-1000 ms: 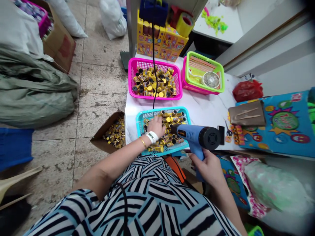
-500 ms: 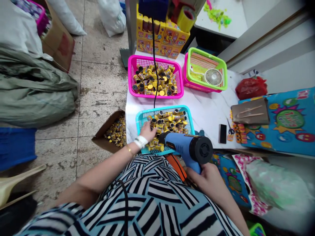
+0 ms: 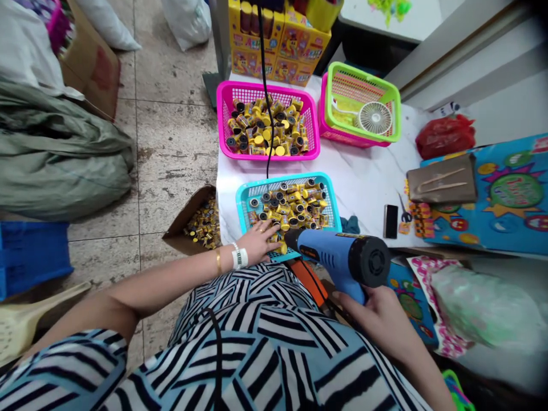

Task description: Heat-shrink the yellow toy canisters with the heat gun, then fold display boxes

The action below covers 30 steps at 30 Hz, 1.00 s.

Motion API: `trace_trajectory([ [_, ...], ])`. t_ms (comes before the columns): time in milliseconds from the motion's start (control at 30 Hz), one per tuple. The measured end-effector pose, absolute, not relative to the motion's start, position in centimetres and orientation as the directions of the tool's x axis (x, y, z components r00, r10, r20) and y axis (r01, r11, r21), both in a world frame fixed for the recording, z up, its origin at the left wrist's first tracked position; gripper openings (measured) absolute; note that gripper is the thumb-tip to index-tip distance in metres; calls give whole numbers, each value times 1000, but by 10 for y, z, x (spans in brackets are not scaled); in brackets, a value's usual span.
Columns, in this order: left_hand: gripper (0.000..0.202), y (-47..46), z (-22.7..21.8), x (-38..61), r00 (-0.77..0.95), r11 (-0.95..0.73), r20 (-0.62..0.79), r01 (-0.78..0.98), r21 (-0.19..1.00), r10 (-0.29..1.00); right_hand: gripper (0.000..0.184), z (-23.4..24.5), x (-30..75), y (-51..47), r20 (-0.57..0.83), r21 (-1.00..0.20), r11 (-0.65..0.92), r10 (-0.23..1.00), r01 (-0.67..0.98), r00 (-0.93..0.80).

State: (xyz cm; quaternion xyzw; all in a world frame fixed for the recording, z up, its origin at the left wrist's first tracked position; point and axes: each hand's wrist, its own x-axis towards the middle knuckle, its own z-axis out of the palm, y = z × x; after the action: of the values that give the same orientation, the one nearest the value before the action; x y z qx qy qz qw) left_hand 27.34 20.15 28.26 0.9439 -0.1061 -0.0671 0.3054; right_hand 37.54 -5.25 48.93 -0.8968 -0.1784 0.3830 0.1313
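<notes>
My right hand [image 3: 379, 317] is closed round the handle of a blue heat gun [image 3: 342, 260], its nozzle aimed left at the near edge of a turquoise basket [image 3: 244, 197]. Inside the basket lie several small yellow and black cylinders [image 3: 295, 205]. My left hand [image 3: 259, 241] rests at the basket's near left corner, fingers stretched flat over the cylinders there. A white band and a gold bangle sit on that wrist.
A pink basket [image 3: 225, 123] of the same cylinders stands behind, with a black cord [image 3: 264, 85] hanging over it. A green basket [image 3: 396, 117] holds a small fan. A cardboard box [image 3: 192, 220] of cylinders sits on the floor at left. A phone [image 3: 390, 221] and scissors lie at right.
My left hand slid back from the middle of the turquoise basket to its near left corner. The heat gun moved down and toward me, nozzle still pointing at the basket.
</notes>
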Motion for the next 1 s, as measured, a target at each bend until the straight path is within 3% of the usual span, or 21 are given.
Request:
trace_trajectory([
  [100,28,211,271,306,966,-857,-12,-222,464,-257,37,486,369,-53,-632,-383,-905,404,186,662],
  [200,29,239,277,346,996,-900,78,-79,428,-51,37,483,365,-56,-601,-387,-905,392,175,697],
  [300,36,267,289,366,989,-839,118,9,544,86,35,481,360,-57,-596,-377,-900,415,217,687],
  [433,24,282,297,349,988,-716,127,-28,697,84,28,475,351,-50,-619,-415,-864,498,285,607],
  [533,24,277,297,315,978,-596,127,-3,803,166,22,466,346,-38,-568,-470,-816,572,337,592],
  [633,29,266,292,278,941,-329,-27,145,933,338,26,458,344,-23,-459,-478,-805,570,352,682],
  [700,32,258,287,255,874,-140,-158,247,959,459,33,457,346,-13,-391,-489,-808,539,328,746],
  [767,32,251,283,237,788,-69,-214,308,949,577,37,458,351,-4,-346,-511,-803,519,308,781],
  [867,27,238,284,220,746,-201,-132,339,919,653,35,466,360,4,-325,-535,-771,565,346,758],
  [1000,23,223,289,215,872,-475,58,207,855,486,23,474,364,-3,-455,-516,-745,657,422,602],
])
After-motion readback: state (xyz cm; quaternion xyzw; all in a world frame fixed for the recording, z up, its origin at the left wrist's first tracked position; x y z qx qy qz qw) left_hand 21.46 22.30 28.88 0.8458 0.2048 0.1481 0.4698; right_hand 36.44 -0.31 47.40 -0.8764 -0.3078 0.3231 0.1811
